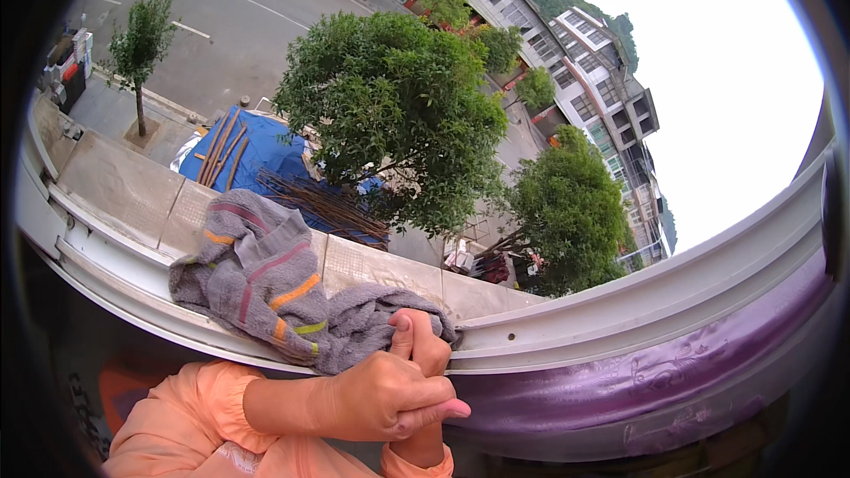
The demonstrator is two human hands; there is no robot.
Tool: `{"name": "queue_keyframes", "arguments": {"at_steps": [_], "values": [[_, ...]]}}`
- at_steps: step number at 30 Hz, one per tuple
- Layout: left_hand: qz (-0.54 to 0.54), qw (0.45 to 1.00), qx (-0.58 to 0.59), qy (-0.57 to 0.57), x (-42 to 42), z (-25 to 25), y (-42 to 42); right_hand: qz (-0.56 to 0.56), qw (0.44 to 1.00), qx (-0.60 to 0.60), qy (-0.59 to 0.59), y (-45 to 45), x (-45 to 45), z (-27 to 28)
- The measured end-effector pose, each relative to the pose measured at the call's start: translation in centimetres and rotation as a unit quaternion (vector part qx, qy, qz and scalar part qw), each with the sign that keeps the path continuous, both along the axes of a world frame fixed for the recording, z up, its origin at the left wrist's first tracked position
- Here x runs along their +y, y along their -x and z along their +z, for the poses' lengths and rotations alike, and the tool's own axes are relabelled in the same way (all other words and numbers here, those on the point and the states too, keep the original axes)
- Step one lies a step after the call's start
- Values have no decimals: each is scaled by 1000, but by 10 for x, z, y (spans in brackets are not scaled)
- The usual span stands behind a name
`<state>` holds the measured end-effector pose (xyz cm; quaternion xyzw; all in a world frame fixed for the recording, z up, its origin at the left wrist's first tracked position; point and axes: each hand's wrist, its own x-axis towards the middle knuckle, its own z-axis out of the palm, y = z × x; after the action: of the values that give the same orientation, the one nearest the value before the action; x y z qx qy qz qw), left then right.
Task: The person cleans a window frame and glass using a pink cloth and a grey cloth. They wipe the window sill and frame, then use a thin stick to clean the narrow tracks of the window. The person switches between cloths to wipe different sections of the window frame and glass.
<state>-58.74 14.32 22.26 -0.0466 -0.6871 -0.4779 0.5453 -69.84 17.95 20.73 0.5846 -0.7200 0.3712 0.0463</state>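
Note:
My left hand (pixel 398 395) reaches in from the left with its fingers curled. It overlaps my right hand (pixel 428 342), whose forearm rises from below. The two hands touch, and the overlap hides part of their fingers. My right hand is bent right against the end of a grey terry towel (pixel 265 265) with orange, green and dark pink stripes; whether it grips the cloth cannot be seen. The towel lies bunched over the white window-frame track (pixel 146 275) and partly on the tiled outer ledge (pixel 372 270). No cloth shows within my left hand.
Beyond the tiled ledge is a drop to the street, with a leafy tree (pixel 392 106), a blue tarpaulin (pixel 265 153) bearing wooden poles, and a road (pixel 232 20) with cars. A shiny purple covering (pixel 597 385) runs along the inner side of the frame at the right.

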Motion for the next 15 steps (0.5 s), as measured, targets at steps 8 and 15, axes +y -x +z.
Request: {"name": "queue_keyframes", "arguments": {"at_steps": [8,15], "values": [[-19,998,11,-52,-1,-4,-11,57,996,37,61,12,-3,-5],[8,997,-1,-83,-1,-13,-16,81,991,74,77,12,-7,-6]]}}
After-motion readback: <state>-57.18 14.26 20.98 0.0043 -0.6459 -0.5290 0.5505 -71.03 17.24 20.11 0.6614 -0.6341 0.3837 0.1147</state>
